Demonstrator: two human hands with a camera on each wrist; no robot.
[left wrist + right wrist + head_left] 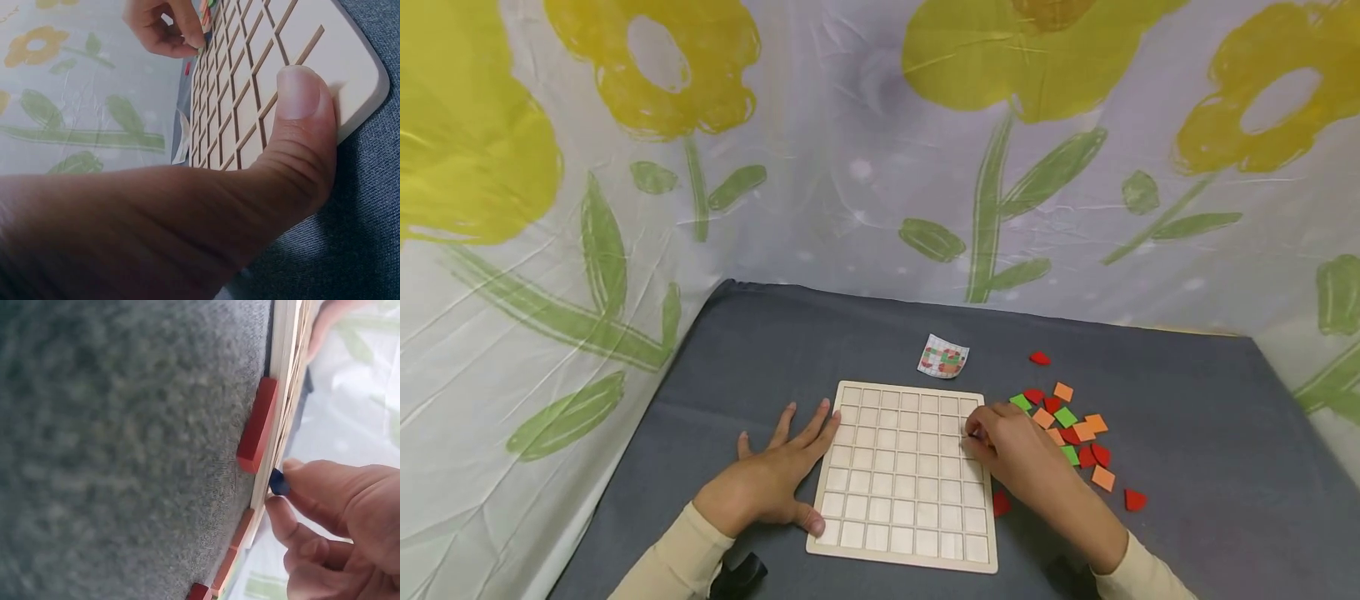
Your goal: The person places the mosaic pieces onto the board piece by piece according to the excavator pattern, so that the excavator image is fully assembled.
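A pale wooden grid board [902, 560] lies on the dark grey cloth. My left hand [775, 483] is spread along its left edge, fingers straight; in the left wrist view the thumb [300, 119] rests on the board's corner. Over the board's right edge my right hand [1018, 450] pinches a small dark blue piece [279, 482] between thumb and finger. The piece's full shape is hidden by the fingers. The grid's visible cells hold no pieces.
Several loose red, orange and green flat pieces [1103, 477] lie right of the board, one red piece [1002, 503] close against its edge. A small printed pattern card [943, 357] lies behind the board. A flower-patterned curtain [850, 208] hangs at the back.
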